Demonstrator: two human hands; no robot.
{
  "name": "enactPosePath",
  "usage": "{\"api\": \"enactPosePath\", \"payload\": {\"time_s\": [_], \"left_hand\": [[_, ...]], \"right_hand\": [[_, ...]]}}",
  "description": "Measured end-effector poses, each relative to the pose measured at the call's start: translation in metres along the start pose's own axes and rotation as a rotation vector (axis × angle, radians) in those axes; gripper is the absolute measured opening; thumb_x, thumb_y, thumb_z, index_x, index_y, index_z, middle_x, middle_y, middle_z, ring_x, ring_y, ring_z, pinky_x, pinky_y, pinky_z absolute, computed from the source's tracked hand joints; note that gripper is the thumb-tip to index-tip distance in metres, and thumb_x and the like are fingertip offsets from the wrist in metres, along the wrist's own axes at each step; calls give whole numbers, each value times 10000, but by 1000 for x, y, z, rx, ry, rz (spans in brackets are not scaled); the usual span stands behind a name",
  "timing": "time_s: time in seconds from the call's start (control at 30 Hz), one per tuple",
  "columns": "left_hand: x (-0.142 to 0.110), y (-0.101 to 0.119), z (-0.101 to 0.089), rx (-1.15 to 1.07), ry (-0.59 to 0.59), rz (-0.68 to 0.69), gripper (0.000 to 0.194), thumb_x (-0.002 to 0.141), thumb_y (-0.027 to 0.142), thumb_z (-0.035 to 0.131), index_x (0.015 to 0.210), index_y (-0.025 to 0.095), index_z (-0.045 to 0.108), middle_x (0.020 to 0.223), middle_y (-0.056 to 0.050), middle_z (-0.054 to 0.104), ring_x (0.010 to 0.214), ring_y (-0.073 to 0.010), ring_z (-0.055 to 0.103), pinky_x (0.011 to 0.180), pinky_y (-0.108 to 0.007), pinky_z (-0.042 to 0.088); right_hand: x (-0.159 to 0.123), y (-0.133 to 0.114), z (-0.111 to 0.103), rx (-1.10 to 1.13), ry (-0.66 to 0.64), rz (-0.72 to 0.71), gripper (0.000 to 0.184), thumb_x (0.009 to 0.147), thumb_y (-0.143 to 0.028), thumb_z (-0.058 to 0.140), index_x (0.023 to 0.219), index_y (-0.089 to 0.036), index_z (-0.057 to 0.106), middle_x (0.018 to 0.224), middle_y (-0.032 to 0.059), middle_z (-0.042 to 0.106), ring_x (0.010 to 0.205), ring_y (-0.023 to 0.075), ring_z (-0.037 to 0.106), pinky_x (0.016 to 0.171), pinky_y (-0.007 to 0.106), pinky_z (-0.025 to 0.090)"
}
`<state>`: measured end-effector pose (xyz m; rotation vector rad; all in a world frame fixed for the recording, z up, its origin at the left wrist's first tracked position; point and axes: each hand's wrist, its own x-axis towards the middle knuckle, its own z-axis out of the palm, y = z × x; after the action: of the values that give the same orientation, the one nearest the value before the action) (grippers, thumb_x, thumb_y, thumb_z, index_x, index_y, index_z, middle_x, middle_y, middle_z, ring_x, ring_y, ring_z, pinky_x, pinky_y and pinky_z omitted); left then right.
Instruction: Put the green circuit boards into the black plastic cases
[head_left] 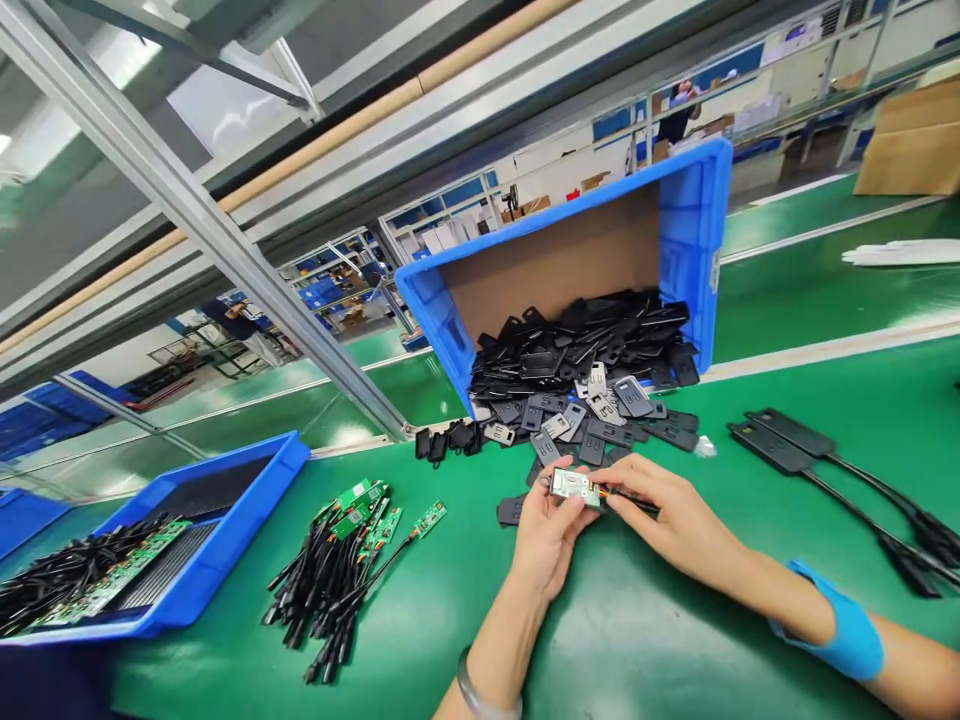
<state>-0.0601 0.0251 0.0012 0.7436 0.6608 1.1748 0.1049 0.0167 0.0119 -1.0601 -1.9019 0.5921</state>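
My left hand [546, 530] pinches a small circuit board in a black casing half [574, 486] over the green bench top. My right hand [660, 510] grips the other end of that piece, where coloured wires and a black cable leave it. Just behind my hands lies a heap of black plastic casing halves [592, 380], spilling out of a tipped blue crate [690, 230].
A bundle of green circuit boards with black cables [337, 560] lies to the left. A blue tray [217, 560] at far left holds more of them. Two assembled black units with cables [795, 450] lie on the right. A blue band wraps my right wrist [847, 630].
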Motion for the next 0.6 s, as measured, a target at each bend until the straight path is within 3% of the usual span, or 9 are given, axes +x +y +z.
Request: {"api": "enactPosePath", "payload": {"time_s": [0.2, 0.4, 0.5, 0.6], "left_hand": [[6, -4, -1, 78, 26, -43, 453, 657, 108, 742, 1050, 176, 528, 985, -70, 681, 920, -152, 623, 855, -306, 467], [8, -8, -1, 120, 124, -73, 296, 756, 275, 663, 996, 156, 539, 902, -70, 674, 859, -161, 632, 760, -303, 502], [8, -10, -3, 211, 185, -10, 273, 754, 278, 660, 979, 167, 552, 871, -31, 647, 767, -125, 616, 677, -254, 498], [8, -9, -5, 255, 207, 22, 278, 764, 283, 647, 999, 183, 537, 896, -33, 652, 760, -130, 616, 670, -258, 494]], "right_hand": [[-2, 17, 13, -50, 15, -104, 301, 880, -169, 457, 1129, -246, 608, 909, 54, 553, 845, 174, 563, 739, 296, 491], [-4, 24, 18, -103, -38, -96, 260, 886, -181, 466, 1088, -245, 617, 840, 36, 529, 772, 161, 550, 687, 277, 479], [-3, 21, 20, -36, -49, -38, 218, 859, -177, 503, 1052, -235, 588, 858, 25, 547, 751, 148, 557, 685, 267, 476], [0, 19, 22, 69, -51, 139, 131, 793, -189, 582, 912, -201, 530, 813, 5, 566, 647, 121, 557, 593, 231, 468]]}}
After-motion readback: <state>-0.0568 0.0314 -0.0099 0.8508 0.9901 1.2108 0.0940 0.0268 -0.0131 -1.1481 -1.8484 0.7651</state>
